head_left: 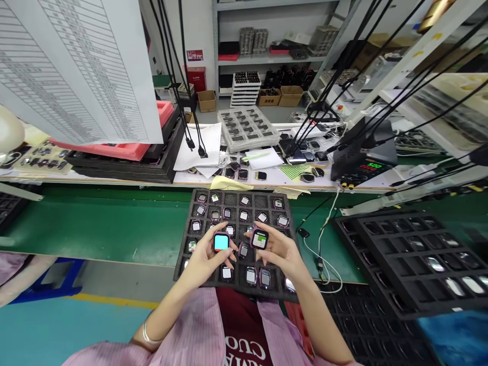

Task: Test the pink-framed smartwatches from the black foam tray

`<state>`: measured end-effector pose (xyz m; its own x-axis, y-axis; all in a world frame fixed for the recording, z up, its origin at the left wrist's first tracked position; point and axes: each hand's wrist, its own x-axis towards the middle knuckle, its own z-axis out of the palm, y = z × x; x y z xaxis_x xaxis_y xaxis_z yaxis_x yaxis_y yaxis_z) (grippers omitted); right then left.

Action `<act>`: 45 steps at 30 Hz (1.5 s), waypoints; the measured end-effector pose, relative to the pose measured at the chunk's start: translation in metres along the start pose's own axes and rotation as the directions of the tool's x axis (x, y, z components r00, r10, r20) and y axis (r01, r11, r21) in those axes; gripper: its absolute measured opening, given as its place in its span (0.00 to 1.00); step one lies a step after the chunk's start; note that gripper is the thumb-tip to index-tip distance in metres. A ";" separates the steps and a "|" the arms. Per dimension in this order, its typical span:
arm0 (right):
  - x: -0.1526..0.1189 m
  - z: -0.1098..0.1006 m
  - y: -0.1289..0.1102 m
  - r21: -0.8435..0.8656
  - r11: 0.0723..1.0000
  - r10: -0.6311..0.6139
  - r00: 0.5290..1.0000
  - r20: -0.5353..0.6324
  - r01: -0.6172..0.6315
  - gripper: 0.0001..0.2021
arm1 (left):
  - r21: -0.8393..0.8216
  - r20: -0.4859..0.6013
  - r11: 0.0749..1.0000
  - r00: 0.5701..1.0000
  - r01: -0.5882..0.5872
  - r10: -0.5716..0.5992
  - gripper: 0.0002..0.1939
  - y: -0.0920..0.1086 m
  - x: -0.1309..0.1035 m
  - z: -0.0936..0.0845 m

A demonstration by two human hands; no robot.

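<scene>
My left hand (206, 259) grips a smartwatch (221, 242) whose screen glows cyan with a red strip at the bottom; the thumb rests at its lower right edge. In my right hand (282, 251) is a second smartwatch (260, 239), its screen lit in white and green. Both are strapless square cases held above a dark foam tray (236, 288). Many similar watches sit in the tray's square pockets, several with lit screens, such as the watch (226, 272) below my left hand. Parts of the tray are hidden behind my hands.
Black cables hang from above at left and right. A power supply (364, 157) stands on the back shelf near a clear compartment case (247, 127). Stacked black trays (415, 254) lie at right. A printed sheet (76, 66) hangs at upper left. A white cable (324, 229) crosses the green bench (95, 218).
</scene>
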<state>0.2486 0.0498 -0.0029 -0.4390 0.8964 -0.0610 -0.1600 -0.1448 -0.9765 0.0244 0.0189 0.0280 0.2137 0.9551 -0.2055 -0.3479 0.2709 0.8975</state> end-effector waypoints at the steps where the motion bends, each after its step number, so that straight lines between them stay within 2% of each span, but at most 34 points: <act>1: 0.004 -0.006 0.006 -0.062 0.998 0.000 1.000 0.001 0.000 0.30 | 0.004 -0.001 1.000 1.000 0.003 -0.003 0.32 -0.001 0.002 -0.001; 5: 0.037 -0.041 0.038 -0.318 0.948 -0.007 0.999 -0.044 -0.008 0.34 | 0.029 0.032 0.999 0.999 0.025 -0.026 0.41 -0.011 0.010 -0.007; 8: 0.076 -0.078 0.063 -0.479 0.876 -0.024 0.988 -0.150 -0.051 0.29 | 0.183 0.056 0.982 0.998 -0.044 0.034 0.40 -0.027 0.029 -0.016; 11: 0.113 -0.109 0.080 -0.676 0.727 -0.079 0.963 -0.259 -0.122 0.17 | 0.346 0.068 0.929 0.991 -0.130 0.113 0.35 -0.048 0.065 -0.032; 13: 0.132 -0.121 0.087 -0.778 0.609 -0.110 0.955 -0.276 -0.155 0.15 | 0.427 0.065 0.890 0.987 -0.158 0.144 0.30 -0.061 0.099 -0.044; 18: 0.150 -0.126 0.090 -0.925 0.339 -0.107 0.970 -0.217 -0.170 0.15 | 0.676 0.072 0.702 0.969 -0.223 0.237 0.19 -0.084 0.186 -0.068; 21: 0.148 -0.130 0.087 -0.963 0.207 -0.078 0.978 -0.193 -0.174 0.15 | 0.770 0.125 0.578 0.953 -0.268 0.276 0.18 -0.094 0.222 -0.071; 24: 0.144 -0.131 0.082 -0.980 0.099 -0.064 0.981 -0.181 -0.175 0.15 | 0.841 0.176 0.455 0.943 -0.293 0.282 0.18 -0.103 0.236 -0.070; 29: 0.144 -0.117 0.076 -0.983 -0.018 -0.097 0.979 -0.180 -0.182 0.16 | 0.945 0.178 0.224 0.949 -0.238 0.260 0.18 -0.108 0.229 -0.062; 34: 0.156 -0.089 0.082 -0.996 -0.040 -0.049 0.995 -0.082 -0.084 0.14 | 0.996 0.081 0.009 0.964 -0.086 0.252 0.21 -0.100 0.213 -0.047; 36: 0.163 -0.081 0.087 -0.996 -0.026 -0.029 0.996 -0.085 -0.086 0.14 | 0.998 0.042 -0.051 0.968 -0.030 0.246 0.20 -0.093 0.204 -0.049; 38: 0.168 -0.076 0.092 -0.994 0.011 -0.024 0.994 -0.110 -0.110 0.13 | 0.994 -0.009 -0.100 0.972 0.034 0.236 0.19 -0.083 0.195 -0.060; 41: 0.175 -0.075 0.095 -0.982 0.128 -0.029 0.989 -0.145 -0.140 0.14 | 0.978 -0.096 -0.162 0.973 0.131 0.209 0.17 -0.062 0.185 -0.091; 43: 0.178 -0.077 0.095 -0.958 0.245 -0.040 0.985 -0.165 -0.150 0.14 | 0.973 -0.107 -0.190 0.983 0.134 0.148 0.17 -0.048 0.184 -0.113; 45: 0.178 -0.080 0.093 -0.910 0.386 -0.056 0.981 -0.188 -0.152 0.13 | 0.977 -0.071 -0.198 0.996 0.080 0.049 0.17 -0.037 0.188 -0.131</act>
<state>0.2261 0.2294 -0.1209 -0.2555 0.9658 -0.0438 0.8092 0.1889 -0.5563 -0.0419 0.2046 -0.0946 0.1308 0.9734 -0.1882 0.9778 -0.0953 0.1868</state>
